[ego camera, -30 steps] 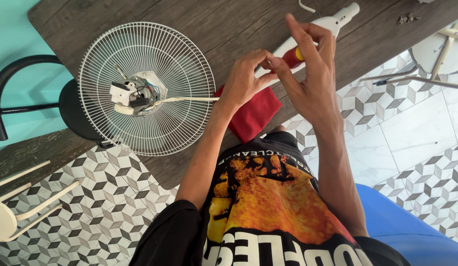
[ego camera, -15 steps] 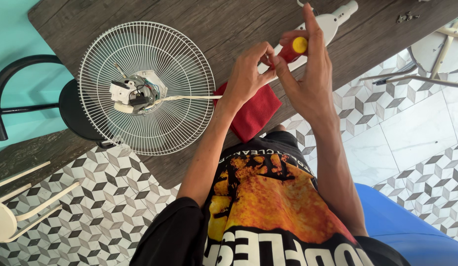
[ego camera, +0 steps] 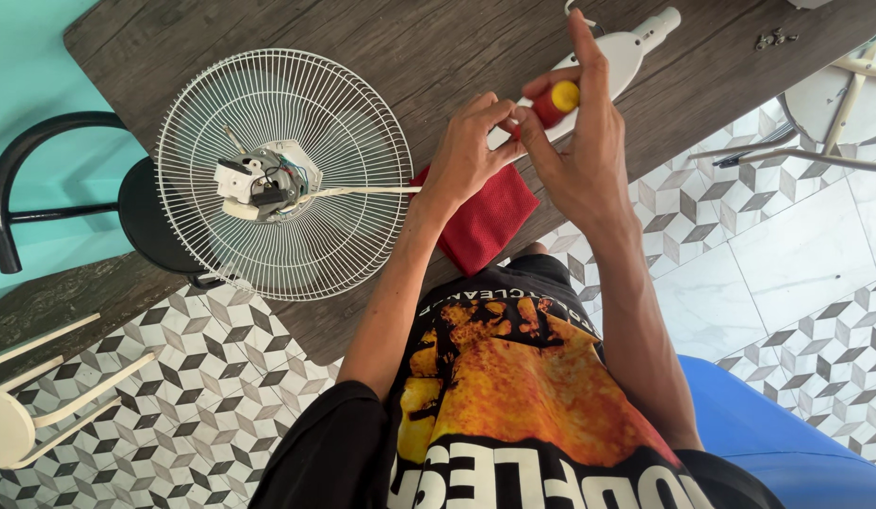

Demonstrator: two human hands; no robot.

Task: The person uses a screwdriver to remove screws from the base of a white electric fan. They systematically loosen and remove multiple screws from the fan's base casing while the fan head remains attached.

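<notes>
While both hands grip a screwdriver [ego camera: 556, 99], fan grille [ego camera: 278, 174] left, red cloth [ego camera: 485, 221] beneath.

Bare table [ego camera: 438, 47] lies between the fan guard [ego camera: 282, 174] (left) and white stand [ego camera: 626, 52].

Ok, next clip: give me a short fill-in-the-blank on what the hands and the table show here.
1. The right hand grips a screwdriver whose handle is red and ____.
2. The white wire fan guard lies flat on the dark wooden ____.
3. Under the left hand lies a folded cloth coloured ____.
4. The white fan neck lies on the table ____ the hands.

Missing words: yellow; table; red; beyond
</notes>
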